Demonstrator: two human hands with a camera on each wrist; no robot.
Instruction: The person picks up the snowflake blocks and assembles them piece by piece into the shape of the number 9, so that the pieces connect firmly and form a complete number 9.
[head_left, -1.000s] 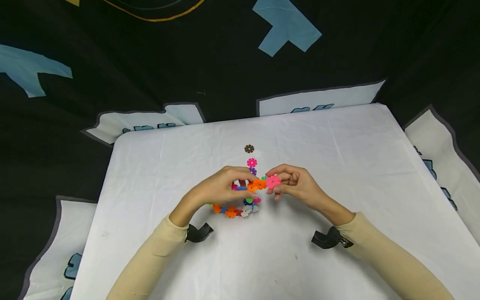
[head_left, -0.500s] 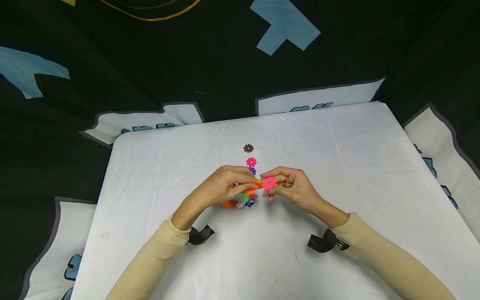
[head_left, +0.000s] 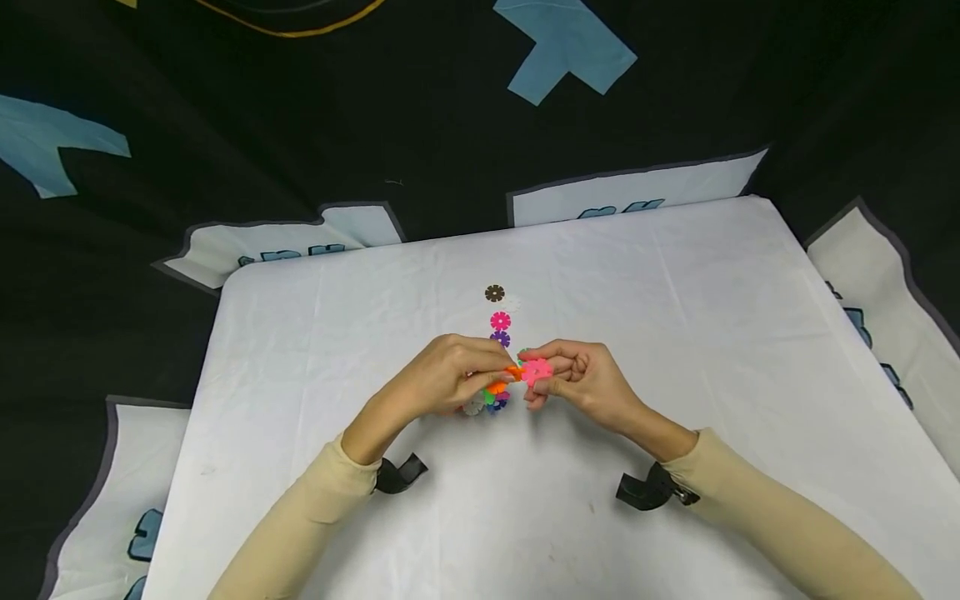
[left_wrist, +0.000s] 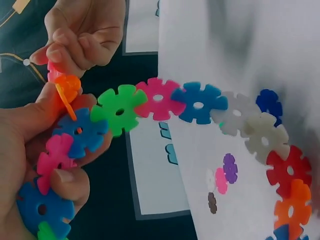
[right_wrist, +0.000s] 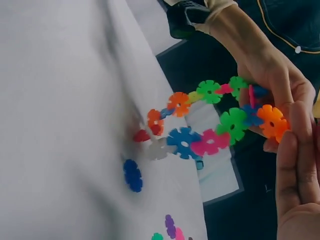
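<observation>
My left hand (head_left: 450,375) grips a chain of interlocking plastic snowflake discs at an orange disc (right_wrist: 274,122). The chain loops away from the fingers, with a green disc (left_wrist: 119,107), a red disc (left_wrist: 289,171) and others slotted edge to edge. In my right hand (head_left: 588,383) a pink snowflake disc (head_left: 536,372) is pinched between thumb and fingers. It meets the orange end of the chain in the head view; whether their slots engage cannot be told. Part of the chain is hidden behind my left hand in that view.
Loose discs lie on the white table (head_left: 712,333) beyond the hands: brown (head_left: 494,293), white (head_left: 513,304), pink (head_left: 500,321) and purple (head_left: 501,338). A dark blue disc (right_wrist: 133,175) lies below the chain. Dark cloth (head_left: 300,125) surrounds the table.
Both hands have come closer together, the right moving slightly left with the pink disc against the orange one. The chain's lower loop, earlier showing below the left hand, is now mostly behind it.
</observation>
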